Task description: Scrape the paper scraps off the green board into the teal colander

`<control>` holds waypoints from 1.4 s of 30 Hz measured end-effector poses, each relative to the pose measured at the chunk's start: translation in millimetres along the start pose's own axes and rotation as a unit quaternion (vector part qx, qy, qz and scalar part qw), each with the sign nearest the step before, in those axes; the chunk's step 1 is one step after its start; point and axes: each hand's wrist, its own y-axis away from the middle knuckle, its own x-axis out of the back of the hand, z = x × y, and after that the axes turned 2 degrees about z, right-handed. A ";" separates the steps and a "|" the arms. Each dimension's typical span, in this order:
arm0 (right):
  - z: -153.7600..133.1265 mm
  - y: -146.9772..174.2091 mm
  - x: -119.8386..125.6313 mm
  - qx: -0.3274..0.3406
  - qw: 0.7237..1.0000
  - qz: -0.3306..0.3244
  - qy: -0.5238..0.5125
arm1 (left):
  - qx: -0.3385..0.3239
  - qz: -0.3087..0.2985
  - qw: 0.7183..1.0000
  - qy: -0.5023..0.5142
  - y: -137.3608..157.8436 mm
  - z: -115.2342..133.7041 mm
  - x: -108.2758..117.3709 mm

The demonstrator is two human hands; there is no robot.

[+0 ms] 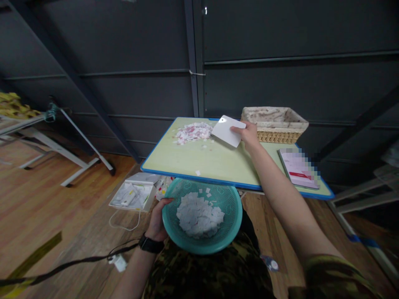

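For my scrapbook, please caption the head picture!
Left hand holds teal basket of paper pieces; right hand holds white card.

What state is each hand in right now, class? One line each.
Left hand: closed, holding the teal basket by its rim.
Right hand: closed, holding the flat white sheet.

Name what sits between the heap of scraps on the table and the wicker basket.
In the head view, a flat white card and the right hand gripping it.
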 end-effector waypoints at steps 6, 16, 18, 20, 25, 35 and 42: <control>-0.7 9.2 -3.1 0.011 0.992 -0.102 0.068 | 0.007 -0.004 1.000 -0.005 2.4 0.4 -0.8; -5.9 17.3 -4.9 0.005 0.981 -0.165 0.098 | 0.004 0.002 1.000 -0.014 3.4 0.2 -1.6; -10.9 19.8 -2.8 -0.008 0.981 -0.174 0.080 | 0.004 0.001 1.000 -0.018 5.1 0.7 -2.8; -14.1 21.8 -2.0 -0.013 0.982 -0.178 0.069 | 0.006 0.000 1.000 -0.020 6.8 1.3 -4.3; -14.6 23.4 -2.5 -0.033 0.974 -0.216 0.063 | 0.010 0.003 1.000 -0.013 7.7 1.5 -5.5; -13.2 21.6 -2.5 -0.007 0.977 -0.191 0.093 | 0.012 -0.004 1.000 -0.016 4.5 0.2 -2.1; -11.2 19.4 -2.8 0.008 0.980 -0.172 0.094 | 0.014 0.000 1.000 -0.017 4.8 0.7 -2.1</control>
